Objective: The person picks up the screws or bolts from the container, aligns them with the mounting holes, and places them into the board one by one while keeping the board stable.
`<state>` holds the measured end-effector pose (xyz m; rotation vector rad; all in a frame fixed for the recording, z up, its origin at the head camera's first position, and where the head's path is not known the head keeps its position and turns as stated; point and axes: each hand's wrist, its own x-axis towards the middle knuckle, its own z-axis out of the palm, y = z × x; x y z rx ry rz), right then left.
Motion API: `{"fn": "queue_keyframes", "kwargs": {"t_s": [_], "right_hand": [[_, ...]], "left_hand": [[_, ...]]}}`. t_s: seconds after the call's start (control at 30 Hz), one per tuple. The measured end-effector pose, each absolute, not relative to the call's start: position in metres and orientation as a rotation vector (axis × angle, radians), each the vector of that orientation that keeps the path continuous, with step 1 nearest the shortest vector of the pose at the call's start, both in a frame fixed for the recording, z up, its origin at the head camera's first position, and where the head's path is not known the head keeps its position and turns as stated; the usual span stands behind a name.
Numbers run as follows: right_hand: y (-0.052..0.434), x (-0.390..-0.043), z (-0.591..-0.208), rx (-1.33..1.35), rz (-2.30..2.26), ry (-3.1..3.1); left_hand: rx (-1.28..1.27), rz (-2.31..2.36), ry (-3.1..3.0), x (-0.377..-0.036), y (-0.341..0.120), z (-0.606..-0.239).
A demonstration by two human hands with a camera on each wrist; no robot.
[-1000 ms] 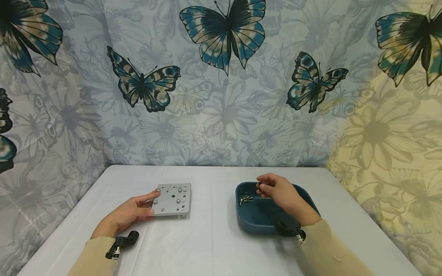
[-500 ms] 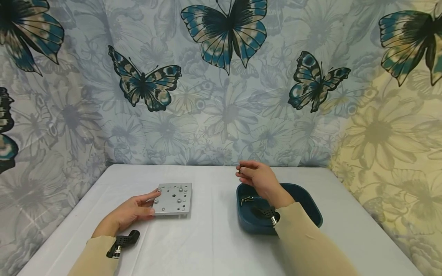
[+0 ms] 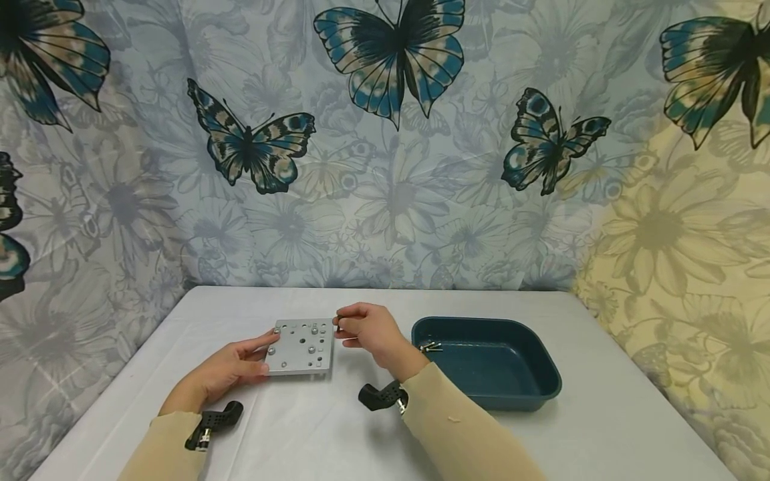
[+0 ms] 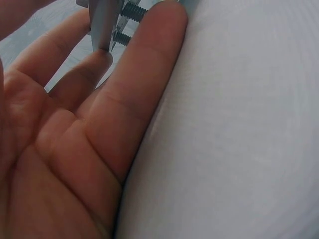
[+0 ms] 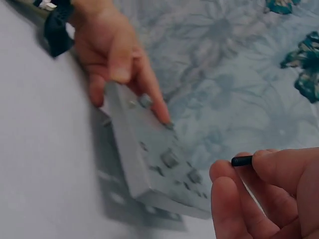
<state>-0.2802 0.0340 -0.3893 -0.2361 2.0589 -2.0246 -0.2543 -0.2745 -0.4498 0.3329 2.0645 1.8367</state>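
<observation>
A small dark screw [image 5: 242, 161] is pinched in the right hand [image 3: 367, 332] fingers [image 5: 279, 167], just beside the far right corner of the grey metal plate [image 3: 300, 346]; its pointing is unclear. The left hand [image 3: 225, 369] grips the plate's left edge on the white table [image 3: 337, 427]. The blue tray [image 3: 517, 394] holds more screws [image 3: 430, 347]. No readable writing

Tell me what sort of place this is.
Likely a makeshift assembly bench: a white table walled by butterfly-print cloth, with a drilled metal plate and a blue tray holding screws.
</observation>
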Motion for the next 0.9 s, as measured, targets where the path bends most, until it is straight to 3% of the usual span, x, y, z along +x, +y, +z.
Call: {"fn": "queue_keyframes", "kwargs": {"t_s": [0.3,0.9], "right_hand": [[0.003,-0.264,-0.408,-0.357,-1.912,2.119],[-0.005,-0.259,-0.417,-0.462,-1.769,2.310]], "left_hand": [[0.329,1.849,2.043,-0.255,-0.274,-0.451],[0.303,1.858,2.031,-0.255,-0.275,-0.450]]}}
